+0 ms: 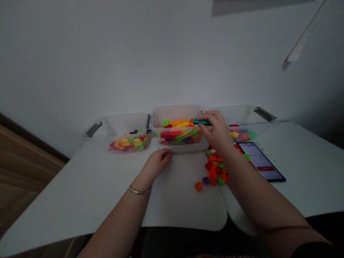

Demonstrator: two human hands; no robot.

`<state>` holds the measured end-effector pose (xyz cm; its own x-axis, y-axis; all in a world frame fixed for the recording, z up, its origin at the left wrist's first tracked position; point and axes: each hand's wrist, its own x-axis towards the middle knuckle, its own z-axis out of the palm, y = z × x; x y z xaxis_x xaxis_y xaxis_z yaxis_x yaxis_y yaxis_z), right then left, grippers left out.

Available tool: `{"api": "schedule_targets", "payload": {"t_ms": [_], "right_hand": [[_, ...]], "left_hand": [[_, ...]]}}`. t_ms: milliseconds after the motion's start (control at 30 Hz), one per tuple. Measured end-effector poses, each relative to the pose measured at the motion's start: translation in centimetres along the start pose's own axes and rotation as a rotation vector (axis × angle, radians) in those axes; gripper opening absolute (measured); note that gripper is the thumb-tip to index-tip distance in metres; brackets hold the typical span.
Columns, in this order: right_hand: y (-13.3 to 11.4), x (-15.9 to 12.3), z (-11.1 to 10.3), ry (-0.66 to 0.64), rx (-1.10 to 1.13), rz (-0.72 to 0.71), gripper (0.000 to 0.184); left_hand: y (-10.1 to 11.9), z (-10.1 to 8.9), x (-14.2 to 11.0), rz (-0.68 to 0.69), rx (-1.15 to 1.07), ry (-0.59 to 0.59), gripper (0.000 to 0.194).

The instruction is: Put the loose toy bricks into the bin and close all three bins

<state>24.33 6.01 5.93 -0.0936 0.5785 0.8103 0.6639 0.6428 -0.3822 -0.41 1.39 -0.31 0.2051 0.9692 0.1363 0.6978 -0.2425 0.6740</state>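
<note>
Pinched between the thumb and fingers of my right hand [216, 129] is a teal toy brick [202, 122], held over the right rim of the middle clear plastic box [176, 109]. Inside that box lie many building bricks [178, 134] in red, yellow, green and orange. My left hand [158, 161] rests on the table in front of the box, its fingers curled together; whether anything is in them is hidden. Under my right forearm lies a loose pile of bricks [213, 168], mostly red, orange and green. An orange brick [199, 186] and a purple brick [206, 180] sit at its near edge.
To the left stands a clear box [126, 118] with yellow, red and green pieces. Another clear box [236, 111] with colourful pieces is at the right, partly behind my hand. A phone [262, 161] with a lit screen lies on the white table [67, 193]. The wall closes off the back.
</note>
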Motion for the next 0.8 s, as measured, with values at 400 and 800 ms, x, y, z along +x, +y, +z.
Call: {"api": "schedule_targets", "payload": {"t_ms": [400, 800], "right_hand": [[0.0, -0.4, 1.1, -0.292, -0.152, -0.032, 0.033], [-0.3, -0.4, 0.6, -0.424, -0.311, -0.116, 0.048]], "left_hand": [[-0.1, 0.0, -0.1, -0.006, -0.018, 0.008, 0.028], [-0.2, 0.1, 0.0, -0.011, -0.012, 0.003, 0.028]]}}
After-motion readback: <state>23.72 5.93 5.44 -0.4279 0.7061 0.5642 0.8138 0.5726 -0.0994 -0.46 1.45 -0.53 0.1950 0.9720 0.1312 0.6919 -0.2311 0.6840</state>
